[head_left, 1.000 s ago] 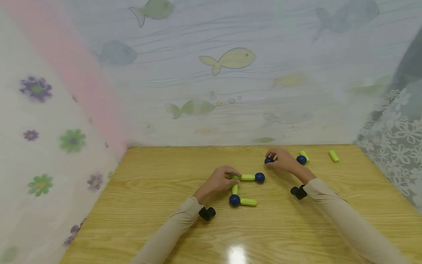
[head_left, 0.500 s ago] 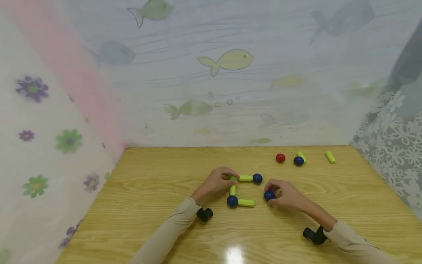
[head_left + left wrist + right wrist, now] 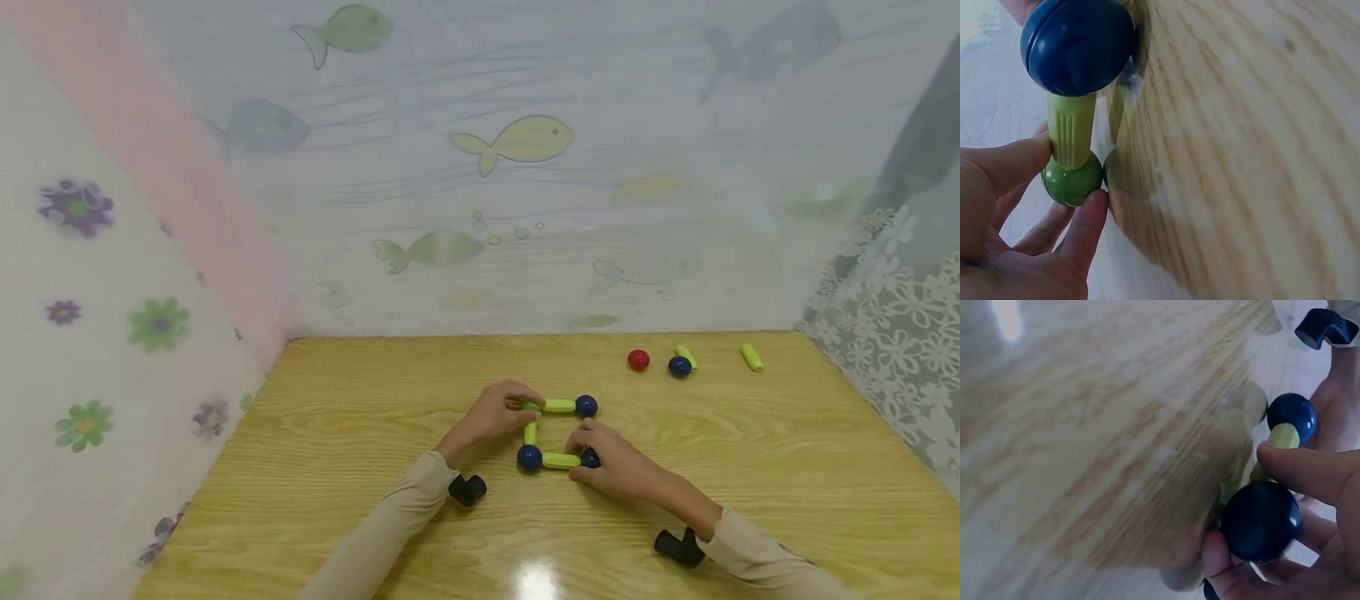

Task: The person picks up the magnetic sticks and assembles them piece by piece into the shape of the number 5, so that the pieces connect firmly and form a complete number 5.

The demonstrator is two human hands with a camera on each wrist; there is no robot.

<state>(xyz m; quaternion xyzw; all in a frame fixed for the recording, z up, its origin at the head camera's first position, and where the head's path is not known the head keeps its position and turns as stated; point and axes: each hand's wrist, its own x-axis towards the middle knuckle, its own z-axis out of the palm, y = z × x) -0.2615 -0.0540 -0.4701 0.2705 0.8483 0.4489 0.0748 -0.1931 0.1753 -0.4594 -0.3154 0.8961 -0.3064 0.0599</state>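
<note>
On the wooden table (image 3: pixel 360 517) yellow-green rods and balls form a square open at its right side. My left hand (image 3: pixel 493 417) holds the green ball (image 3: pixel 1072 184) at the far left corner, thumb against the left rod (image 3: pixel 1071 131). A blue ball (image 3: pixel 529 458) marks the near left corner. The near rod (image 3: pixel 558 460) runs from it to another blue ball (image 3: pixel 1261 522), which my right hand (image 3: pixel 622 465) grips at the near right; fingers partly cover it in the head view. The far rod (image 3: pixel 558 406) ends in a blue ball (image 3: pixel 586 406).
Toward the back right lie a red ball (image 3: pixel 638 360), a blue ball (image 3: pixel 679 366) touching or overlapping a yellow-green rod (image 3: pixel 686 354), and a separate rod (image 3: pixel 752 357). A fish-printed curtain (image 3: pixel 420 183) hangs behind the table.
My right hand has carried the blue ball from the back of the table toward me and left, to the near rod's free end. My left hand stays on the green ball.
</note>
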